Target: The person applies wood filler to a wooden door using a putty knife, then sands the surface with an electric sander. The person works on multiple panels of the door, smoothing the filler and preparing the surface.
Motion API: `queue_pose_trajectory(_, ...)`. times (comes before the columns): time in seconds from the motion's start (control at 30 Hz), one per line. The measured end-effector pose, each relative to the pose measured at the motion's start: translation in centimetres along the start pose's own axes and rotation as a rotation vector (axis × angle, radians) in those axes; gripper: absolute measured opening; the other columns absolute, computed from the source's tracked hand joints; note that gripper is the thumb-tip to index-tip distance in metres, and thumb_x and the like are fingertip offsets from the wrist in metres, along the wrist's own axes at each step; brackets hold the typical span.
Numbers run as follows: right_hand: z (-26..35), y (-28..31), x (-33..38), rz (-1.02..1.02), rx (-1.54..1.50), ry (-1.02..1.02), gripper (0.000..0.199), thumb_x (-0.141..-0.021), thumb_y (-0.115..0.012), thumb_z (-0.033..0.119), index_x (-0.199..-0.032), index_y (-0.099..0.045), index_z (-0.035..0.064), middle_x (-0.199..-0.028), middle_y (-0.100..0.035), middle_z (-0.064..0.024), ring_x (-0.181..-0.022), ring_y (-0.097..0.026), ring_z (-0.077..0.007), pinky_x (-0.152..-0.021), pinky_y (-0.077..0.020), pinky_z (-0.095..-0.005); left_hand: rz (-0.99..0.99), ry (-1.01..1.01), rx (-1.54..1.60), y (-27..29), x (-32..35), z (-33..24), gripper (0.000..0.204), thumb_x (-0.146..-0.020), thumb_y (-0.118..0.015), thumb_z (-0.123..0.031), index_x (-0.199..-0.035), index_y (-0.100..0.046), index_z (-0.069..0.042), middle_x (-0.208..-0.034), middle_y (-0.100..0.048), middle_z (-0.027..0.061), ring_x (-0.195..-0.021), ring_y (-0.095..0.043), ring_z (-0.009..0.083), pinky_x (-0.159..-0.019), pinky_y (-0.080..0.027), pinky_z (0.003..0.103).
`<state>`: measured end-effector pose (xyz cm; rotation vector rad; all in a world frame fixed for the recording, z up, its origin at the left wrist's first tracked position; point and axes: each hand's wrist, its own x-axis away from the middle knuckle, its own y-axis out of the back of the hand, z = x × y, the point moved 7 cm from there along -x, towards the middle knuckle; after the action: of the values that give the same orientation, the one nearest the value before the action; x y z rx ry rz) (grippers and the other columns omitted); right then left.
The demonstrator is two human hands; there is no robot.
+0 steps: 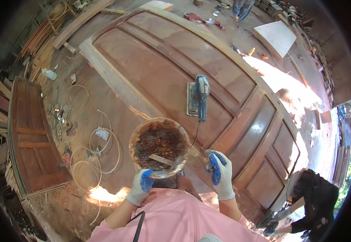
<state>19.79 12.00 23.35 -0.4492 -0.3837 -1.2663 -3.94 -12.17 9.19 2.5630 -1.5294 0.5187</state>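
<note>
My left hand (141, 186), in a white glove with blue coating, is closed on the near rim of a round basin (134, 151). Dark reddish-brown crumbly material (159, 139) lines the basin, and a flat light strip (161, 159) lies on it. To the right of the basin, my right hand (222, 174) is gloved the same way. Its fingers are closed around a small thing at the edge of the wooden door, too unclear to name. Across this large brown panelled door (151, 64) rests a blue-and-grey power sander (199, 97), its cord running toward the basin.
A second panelled door (34, 137) leans at the left. Pale hose (82, 165) lies coiled on the floor. A white bottle (49, 74) and stacked timber (42, 36) are farther off. At lower right, a person in black (314, 201) bends beside the door. A pale board (275, 38) lies beyond.
</note>
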Motion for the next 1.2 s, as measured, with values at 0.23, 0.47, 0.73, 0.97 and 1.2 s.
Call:
queue_pose_trajectory(0.23,-1.0,3.1,3.9,-0.201,-0.012,0.069,0.027,-0.104,-0.062,0.020,-0.116,-0.071,-0.0022,-0.075,-0.059,0.0031,-0.063,-0.052,-0.0050,-0.057,-0.0425,-0.0231,-0.062,0.185,0.673,5.7,-6.4,-5.0,0.033,-0.099,-0.056,-0.031,-0.118,-0.067,-0.007,-0.122,-0.072,0.0114,-0.115,-0.068,0.0266,-0.101,-0.054,0.041)
queue_pose_trajectory(0.47,-2.0,-3.4,-0.9,-0.262,0.024,0.107,0.027,-0.105,-0.062,0.022,-0.115,-0.071,-0.0011,-0.074,-0.057,0.0042,-0.062,-0.051,-0.0041,-0.056,-0.0425,-0.0226,-0.178,0.104,0.794,14.4,-21.8,-9.5,0.043,-0.091,-0.063,-0.020,-0.132,-0.063,-0.008,-0.127,-0.070,0.0135,-0.111,-0.070,0.0326,-0.101,-0.058,0.048)
queue_pose_trajectory(0.73,-0.9,-22.1,-10.7,-0.245,0.003,0.107,0.028,-0.106,-0.058,0.019,-0.118,-0.069,-0.0044,-0.080,-0.054,0.0022,-0.067,-0.048,-0.0042,-0.058,-0.0434,-0.0234,-0.124,0.239,0.758,27.2,-43.7,-4.9,0.026,-0.093,-0.065,-0.017,-0.118,-0.067,-0.009,-0.119,-0.072,0.0121,-0.111,-0.068,0.0325,-0.094,-0.061,0.051)
queue_pose_trajectory(0.97,-1.0,-26.6,-14.2,-0.353,-0.037,-0.001,0.027,-0.103,-0.063,0.018,-0.118,-0.069,-0.0045,-0.079,-0.058,0.0012,-0.065,-0.052,-0.0055,-0.059,-0.0465,-0.0248,-0.083,0.178,0.740,28.7,-53.3,-5.1,0.020,-0.103,-0.061,-0.024,-0.113,-0.068,-0.008,-0.114,-0.070,0.0092,-0.115,-0.067,0.0280,-0.104,-0.055,0.044)
queue_pose_trajectory(1.2,-2.9,-25.7,-15.1,-0.579,-0.169,-0.099,0.029,-0.102,-0.063,0.016,-0.120,-0.069,-0.0060,-0.076,-0.060,0.0003,-0.066,-0.051,-0.0068,-0.060,-0.0424,-0.0247,0.597,-0.635,-0.898,10.7,-46.4,-14.6,0.063,-0.103,-0.060,-0.036,-0.152,-0.045,0.001,-0.155,-0.049,0.0214,-0.146,-0.045,0.0354,-0.123,-0.031,0.048)
